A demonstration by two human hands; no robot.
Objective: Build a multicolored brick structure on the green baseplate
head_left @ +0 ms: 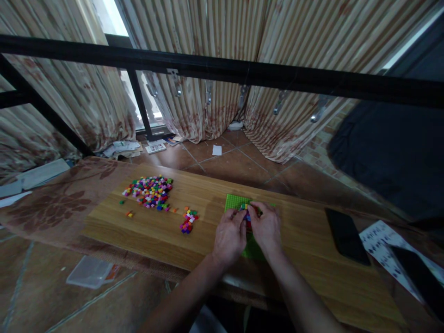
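Observation:
A green studded baseplate point(236, 201) lies on the wooden board, partly covered by both hands. On it stands a small cluster of coloured building bricks point(248, 216), with blue, red and yellow showing between my fingers. My left hand point(231, 235) is closed at the left side of the cluster, thumb and fingertips pinched on the bricks. From the right, my right hand point(268, 227) grips the same cluster with curled fingers. The fingers hide which single brick each hand touches.
A large heap of loose bricks point(151, 190) and a smaller pile point(189, 219) lie to the left on the wooden board point(208, 194). A black phone point(347, 236) and a printed sheet point(385, 249) are at right. A black rail point(222, 67) crosses beyond.

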